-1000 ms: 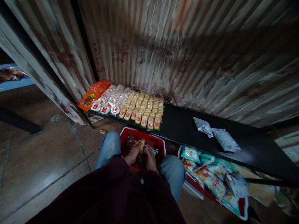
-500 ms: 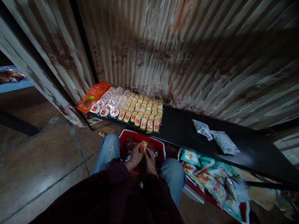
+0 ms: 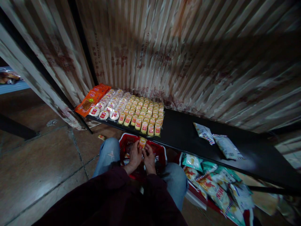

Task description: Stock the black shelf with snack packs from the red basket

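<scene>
A: Hands, first entry?
B: Left hand (image 3: pixel 134 155): thumb and fingers pinching one yellow packet (image 3: pixel 142 142), nearly closed upon it. Right hand (image 3: pixel 149 159): half curled beside the packet's lower edge; whether its fingertips are touching, I cannot tell.

A: Packet's location?
B: Hovering over the red basket (image 3: pixel 160 150), near the shelf's (image 3: pixel 178 128) front edge; not resting on the shelf.

A: Basket contents?
B: Some wrapped goods showing. The hands are hiding much of the inside, so the remaining stock is going uncounted.

A: On the shelf?
B: Yellow packs (image 3: pixel 143 116), lying in close rows. White packs (image 3: pixel 113 105), round, lying to their left. Orange bags (image 3: pixel 92 100), lying at the left end. Two pale bags (image 3: pixel 226 147), lying farther right, well apart from the rows.

A: Farther out?
B: Second basket (image 3: pixel 248 216), sitting at the right, carrying a heap of bags. One small wrapper (image 3: pixel 101 137), lying on the floor at the left.

A: Progress?
B: My judgement: white and yellow rows are looking largely set; the held packet is still awaiting a place, and the red basket may be holding more.
</scene>
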`<state>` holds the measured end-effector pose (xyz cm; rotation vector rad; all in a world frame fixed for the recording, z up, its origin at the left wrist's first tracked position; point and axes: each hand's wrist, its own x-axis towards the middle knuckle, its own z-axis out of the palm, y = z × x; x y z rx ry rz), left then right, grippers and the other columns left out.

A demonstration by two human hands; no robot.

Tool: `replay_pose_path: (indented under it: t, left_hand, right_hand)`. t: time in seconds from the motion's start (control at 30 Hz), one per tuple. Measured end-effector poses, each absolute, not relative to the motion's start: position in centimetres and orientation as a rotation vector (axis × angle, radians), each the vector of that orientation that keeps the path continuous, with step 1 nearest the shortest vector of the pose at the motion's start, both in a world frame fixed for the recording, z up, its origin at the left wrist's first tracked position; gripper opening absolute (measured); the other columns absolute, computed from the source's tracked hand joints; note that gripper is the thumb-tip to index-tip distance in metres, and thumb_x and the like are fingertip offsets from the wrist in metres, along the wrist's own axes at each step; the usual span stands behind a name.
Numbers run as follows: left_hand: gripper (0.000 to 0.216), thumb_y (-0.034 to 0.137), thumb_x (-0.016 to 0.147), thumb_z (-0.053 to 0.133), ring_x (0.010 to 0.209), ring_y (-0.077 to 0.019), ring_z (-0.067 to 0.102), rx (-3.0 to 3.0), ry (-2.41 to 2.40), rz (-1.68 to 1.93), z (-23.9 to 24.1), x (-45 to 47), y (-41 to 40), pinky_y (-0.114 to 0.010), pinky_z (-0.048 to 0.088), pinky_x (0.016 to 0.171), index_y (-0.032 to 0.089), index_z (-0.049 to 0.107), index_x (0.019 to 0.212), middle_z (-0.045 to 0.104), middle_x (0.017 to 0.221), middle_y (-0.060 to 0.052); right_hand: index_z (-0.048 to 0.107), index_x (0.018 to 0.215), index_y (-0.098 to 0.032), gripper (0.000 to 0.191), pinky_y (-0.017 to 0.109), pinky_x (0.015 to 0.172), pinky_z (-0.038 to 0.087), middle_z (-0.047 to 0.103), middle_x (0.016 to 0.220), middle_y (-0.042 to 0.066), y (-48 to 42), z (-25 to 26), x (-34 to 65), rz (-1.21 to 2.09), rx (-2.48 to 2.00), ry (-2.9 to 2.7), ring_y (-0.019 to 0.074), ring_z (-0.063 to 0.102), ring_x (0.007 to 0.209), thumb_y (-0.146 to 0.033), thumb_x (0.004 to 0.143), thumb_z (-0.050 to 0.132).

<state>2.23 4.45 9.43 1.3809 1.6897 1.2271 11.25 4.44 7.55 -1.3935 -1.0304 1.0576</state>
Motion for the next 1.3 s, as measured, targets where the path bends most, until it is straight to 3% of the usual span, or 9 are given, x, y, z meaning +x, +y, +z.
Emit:
replay_pose_path:
  t: [0.23,0.4,0.57,0.77,1.0,1.3]
  left_hand:
    - [0.047,0.02,0.087,0.04,0.127,-0.0206,0.048,1.368,1.607,1.301,11.9,0.7,6.0,-0.038,0.035,0.111,0.017,0.049,0.133,0.054,0.135,-0.012]
    - [0.056,0.023,0.081,0.052,0.128,-0.0249,0.047,1.355,1.727,1.268,13.2,-0.1,7.2,-0.041,0.037,0.11,0.016,0.046,0.136,0.053,0.134,-0.014]
    - [0.055,0.018,0.08,0.052,0.121,-0.0234,0.054,1.325,1.823,1.299,13.1,-0.9,9.0,-0.038,0.042,0.105,0.018,0.047,0.135,0.058,0.128,-0.013]
    - [0.054,0.018,0.084,0.049,0.114,-0.0218,0.056,1.488,1.877,1.393,12.3,-2.5,11.1,-0.037,0.046,0.099,0.019,0.046,0.137,0.061,0.123,-0.011]
    - [0.047,0.029,0.091,0.048,0.13,-0.0244,0.045,1.804,2.007,1.416,12.4,-3.4,13.2,-0.045,0.034,0.108,0.016,0.046,0.136,0.055,0.135,-0.015]
    - [0.052,0.033,0.09,0.051,0.137,-0.0247,0.039,1.931,2.063,1.397,11.8,-3.5,15.0,-0.051,0.017,0.117,0.015,0.043,0.139,0.052,0.139,-0.016]
  right_hand:
    - [0.059,0.101,-0.019,0.033,0.034,0.084,0.05,0.069,0.096,0.008,6.4,10.5,8.5,0.96,-1.333,-1.132,0.0188,0.064,0.087,-0.041,0.076,0.059]
    - [0.061,0.099,-0.018,0.029,0.031,0.076,0.051,0.07,0.088,0.005,7.7,11.5,7.0,0.934,-1.319,-1.17,0.0176,0.063,0.079,-0.037,0.078,0.053]
    - [0.064,0.105,-0.019,0.03,0.034,0.086,0.05,0.07,0.102,0.008,8.9,11.2,6.4,0.863,-1.311,-1.311,0.0197,0.064,0.092,-0.032,0.081,0.051]
    - [0.065,0.113,-0.02,0.032,0.047,0.103,0.04,0.061,0.126,0.012,9.5,11.4,6.7,0.327,-1.361,-1.687,0.023,0.049,0.121,-0.021,0.088,0.044]
    - [0.058,0.128,-0.022,0.042,0.055,0.109,0.026,0.037,0.151,0.01,11.0,12.1,7.2,-0.1,-1.501,-1.813,0.0282,0.016,0.145,-0.016,0.09,0.041]
    - [0.048,0.138,-0.028,0.049,0.058,0.111,0.018,0.033,0.154,0.008,13.4,11.3,8.0,-0.177,-1.557,-1.854,0.029,0.014,0.146,-0.018,0.091,0.044]
